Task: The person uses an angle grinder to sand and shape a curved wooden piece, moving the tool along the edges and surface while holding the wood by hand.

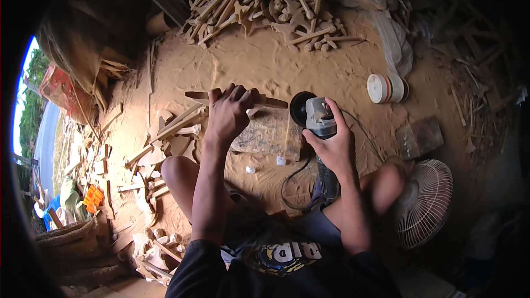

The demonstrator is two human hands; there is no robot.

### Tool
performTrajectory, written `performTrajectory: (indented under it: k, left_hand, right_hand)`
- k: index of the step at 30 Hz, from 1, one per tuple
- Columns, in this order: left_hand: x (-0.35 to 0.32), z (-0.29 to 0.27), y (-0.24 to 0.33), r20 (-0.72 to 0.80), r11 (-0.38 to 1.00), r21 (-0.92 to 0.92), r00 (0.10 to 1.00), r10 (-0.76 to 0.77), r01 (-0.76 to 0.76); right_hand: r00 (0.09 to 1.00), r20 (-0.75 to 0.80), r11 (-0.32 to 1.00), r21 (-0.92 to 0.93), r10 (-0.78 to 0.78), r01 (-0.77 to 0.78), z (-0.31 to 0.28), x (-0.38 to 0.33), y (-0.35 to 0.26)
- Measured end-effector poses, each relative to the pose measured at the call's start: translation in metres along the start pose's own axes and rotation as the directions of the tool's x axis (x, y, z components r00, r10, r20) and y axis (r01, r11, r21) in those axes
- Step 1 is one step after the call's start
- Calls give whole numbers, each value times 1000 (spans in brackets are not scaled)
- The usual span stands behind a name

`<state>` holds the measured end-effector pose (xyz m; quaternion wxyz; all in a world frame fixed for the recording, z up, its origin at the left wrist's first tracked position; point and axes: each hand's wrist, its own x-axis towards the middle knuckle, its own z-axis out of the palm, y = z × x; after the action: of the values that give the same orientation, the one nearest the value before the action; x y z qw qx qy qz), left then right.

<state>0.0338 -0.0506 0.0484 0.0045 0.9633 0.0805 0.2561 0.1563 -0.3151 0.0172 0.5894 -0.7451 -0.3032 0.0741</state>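
Brown strip (273, 102) sits clasped in the left fingers (239, 92), ends jutting out.

Dusty floor (331, 69), heaped wooden pieces (302, 1), block (265, 137), tub (386, 89)

Woodworking workshop, semi-open: tan dusty floor (326, 72), cut wooden pieces (221, 8) heaped around, handheld grinder (319, 121) and a chunky work block (265, 137) mid-view. Daylit greenery (36, 74) shows at left; dim right side seems to hold more scrap sticks (459, 102).
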Motion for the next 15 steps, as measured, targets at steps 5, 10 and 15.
performTrajectory:
  k: [5,10,15]
  left_hand:
    - [-3,-15,-25,-169,961,-155,953,-253,227]
    - [-35,54,-71,185,460,-771,846,-500,441]
    - [-73,144,-136,337,477,-686,822,-460,549]
  right_hand:
    - [994,-107,999,46,17,-12,-28,5,4]
    - [984,-178,996,87,20,-5,-48,8,13]
    - [982,-188,989,144,-1,29,-49,7,14]
